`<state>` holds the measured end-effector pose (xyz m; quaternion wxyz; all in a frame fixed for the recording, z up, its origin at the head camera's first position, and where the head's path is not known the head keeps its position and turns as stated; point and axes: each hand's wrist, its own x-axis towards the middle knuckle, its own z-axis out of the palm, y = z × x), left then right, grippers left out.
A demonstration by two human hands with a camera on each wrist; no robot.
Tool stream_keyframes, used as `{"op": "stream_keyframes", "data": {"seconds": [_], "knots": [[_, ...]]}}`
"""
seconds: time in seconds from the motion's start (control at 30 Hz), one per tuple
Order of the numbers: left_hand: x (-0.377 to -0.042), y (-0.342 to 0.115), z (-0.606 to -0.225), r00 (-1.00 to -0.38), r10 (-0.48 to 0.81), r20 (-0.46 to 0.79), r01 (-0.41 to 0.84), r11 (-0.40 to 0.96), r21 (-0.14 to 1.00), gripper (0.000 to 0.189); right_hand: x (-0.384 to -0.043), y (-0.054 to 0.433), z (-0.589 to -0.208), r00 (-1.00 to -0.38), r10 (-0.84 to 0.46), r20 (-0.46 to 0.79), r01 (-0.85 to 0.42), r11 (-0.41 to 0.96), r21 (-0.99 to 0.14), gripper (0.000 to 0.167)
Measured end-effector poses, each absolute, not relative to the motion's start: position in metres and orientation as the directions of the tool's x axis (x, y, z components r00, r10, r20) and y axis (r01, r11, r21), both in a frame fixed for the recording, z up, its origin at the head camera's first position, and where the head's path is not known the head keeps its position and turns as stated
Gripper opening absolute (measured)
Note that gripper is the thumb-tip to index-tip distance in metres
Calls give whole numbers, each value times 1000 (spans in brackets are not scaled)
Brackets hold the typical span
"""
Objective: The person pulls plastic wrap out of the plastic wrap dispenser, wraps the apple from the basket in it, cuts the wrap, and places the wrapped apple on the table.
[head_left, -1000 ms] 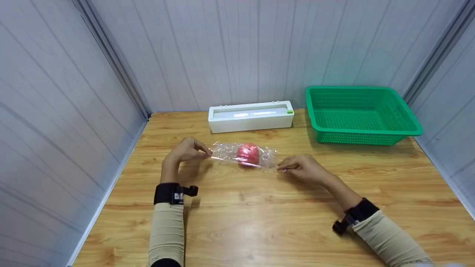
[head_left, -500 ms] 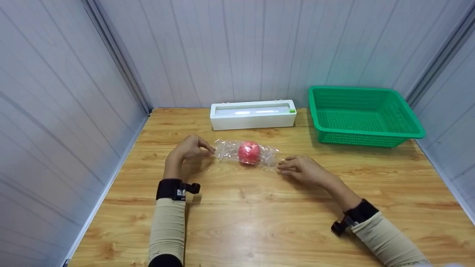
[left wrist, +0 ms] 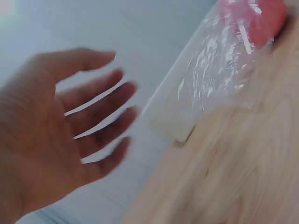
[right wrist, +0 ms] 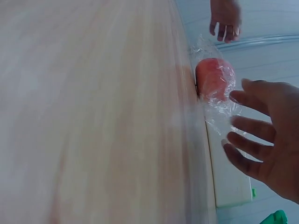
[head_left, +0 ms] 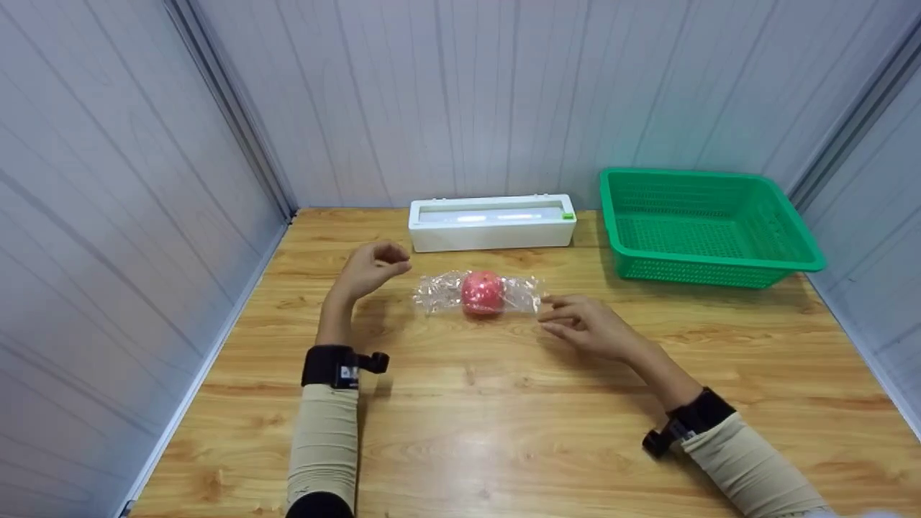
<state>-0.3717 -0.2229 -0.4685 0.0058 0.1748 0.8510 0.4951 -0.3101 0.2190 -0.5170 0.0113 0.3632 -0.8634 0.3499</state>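
A red apple (head_left: pixel 483 293) sits mid-table under clear plastic wrap (head_left: pixel 439 291), whose crinkled ends stick out to either side. Left of the wrap and a little above the table, my left hand (head_left: pixel 368 269) holds nothing; its fingers are loosely bent and spread apart in the left wrist view. My right hand (head_left: pixel 586 325) is beside the wrap's right end, fingers parted and relaxed. Whether its fingertips touch the film I cannot tell. The right wrist view also shows the apple (right wrist: pixel 214 79) with film over it.
Behind the apple stands a long white wrap dispenser box (head_left: pixel 492 235) with a green tab at its right end. A green plastic basket (head_left: pixel 719 264) is at the back right. Pale panel walls (head_left: pixel 460 101) enclose the wooden table (head_left: pixel 460 432) at the back and sides.
Both hands have let go of the stretched film, which now lies crinkled around the apple. My left hand has lifted away toward the back; the right has stayed nearly in place with fingers loosened.
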Motion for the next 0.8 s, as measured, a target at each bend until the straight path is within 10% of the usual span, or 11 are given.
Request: {"op": "stream_keyframes", "data": {"seconds": [0.4, 0.8], "knots": [[-370, -121, -471, -780, 546, 306, 619, 597, 511, 37, -313, 210, -514, -693, -484, 534, -719, 406, -564, 10], [-378, -107, -484, -770, 621, 144, 607, 645, 465, 48, -312, 204, -512, -551, -559, 620, -826, 472, -308, 14]]}}
